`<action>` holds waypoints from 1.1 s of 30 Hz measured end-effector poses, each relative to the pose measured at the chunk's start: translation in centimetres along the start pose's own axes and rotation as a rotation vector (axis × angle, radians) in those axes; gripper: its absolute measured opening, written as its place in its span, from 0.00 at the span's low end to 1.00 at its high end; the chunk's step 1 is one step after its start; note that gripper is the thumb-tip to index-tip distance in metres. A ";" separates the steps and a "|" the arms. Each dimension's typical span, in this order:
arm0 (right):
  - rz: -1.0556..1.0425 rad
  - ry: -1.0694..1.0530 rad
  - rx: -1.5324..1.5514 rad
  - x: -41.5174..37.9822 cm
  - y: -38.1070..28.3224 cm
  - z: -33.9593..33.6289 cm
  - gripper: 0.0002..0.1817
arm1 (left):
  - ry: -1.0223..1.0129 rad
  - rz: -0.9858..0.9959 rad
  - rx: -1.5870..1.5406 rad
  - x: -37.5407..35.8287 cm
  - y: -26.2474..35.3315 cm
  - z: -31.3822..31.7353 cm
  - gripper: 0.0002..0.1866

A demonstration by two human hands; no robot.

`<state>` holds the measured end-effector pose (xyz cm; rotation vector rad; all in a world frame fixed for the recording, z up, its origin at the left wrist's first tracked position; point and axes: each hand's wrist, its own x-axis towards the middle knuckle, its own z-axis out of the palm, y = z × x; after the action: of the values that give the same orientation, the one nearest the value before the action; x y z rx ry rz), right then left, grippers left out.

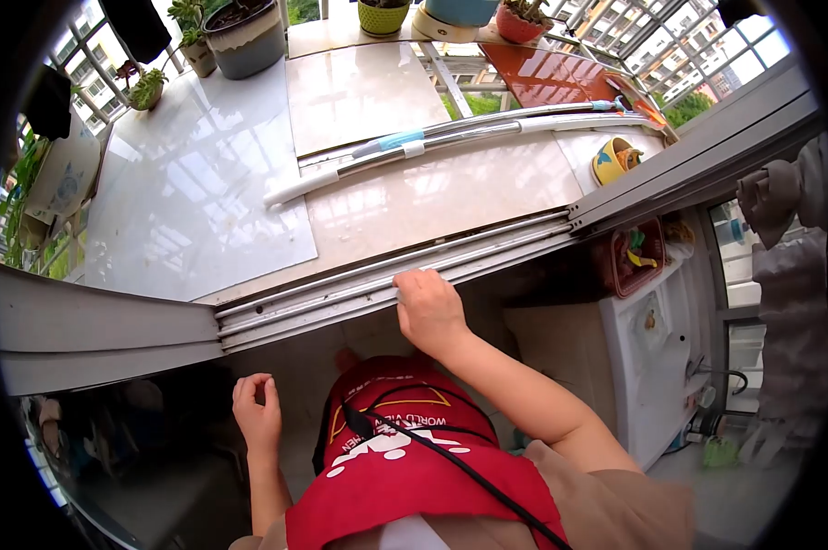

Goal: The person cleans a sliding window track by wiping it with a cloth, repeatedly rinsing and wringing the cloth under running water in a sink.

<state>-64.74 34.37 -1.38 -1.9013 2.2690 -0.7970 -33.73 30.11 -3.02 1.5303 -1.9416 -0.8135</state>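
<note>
My right hand (429, 310) rests at the near edge of the metal sliding-window track (340, 304), its fingers bent and closed. A small pale bit shows by its fingertips, too little to name. Dark specks of dirt lie along the track's grooves. Lower left, my left hand (256, 410) hangs in the air beside the red apron (423, 458), away from the track. Its fingers are curled towards the thumb, and nothing shows in them.
Beyond the track, long metal poles (469, 133) lie across pale sill panels (203, 183). Potted plants, including a grey pot (244, 41) and a yellow pot (614, 161), stand around. To the right are a white sink (652, 357) and a red basket (636, 259).
</note>
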 end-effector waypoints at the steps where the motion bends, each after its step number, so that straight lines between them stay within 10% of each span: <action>1: -0.019 -0.011 0.063 0.4 -1.5 0.6 0.16 | -0.008 0.022 -0.004 0.3 0.2 0.1 0.01; 13: 0.834 -0.249 1.413 -0.1 8.6 -9.3 0.26 | -0.001 0.525 0.040 8.7 10.2 4.4 0.05; 24: 0.285 -0.122 -0.169 2.6 18.6 -13.9 0.11 | -0.228 0.669 -0.125 9.4 17.8 12.3 0.04; 33: 0.414 -0.077 -0.159 3.6 18.7 -12.2 0.09 | -0.219 0.628 -0.120 10.1 17.2 14.4 0.03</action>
<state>-86.92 36.91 2.05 -1.4007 2.6098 -0.4924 -57.59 25.19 0.35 0.7032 -2.2930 -0.8106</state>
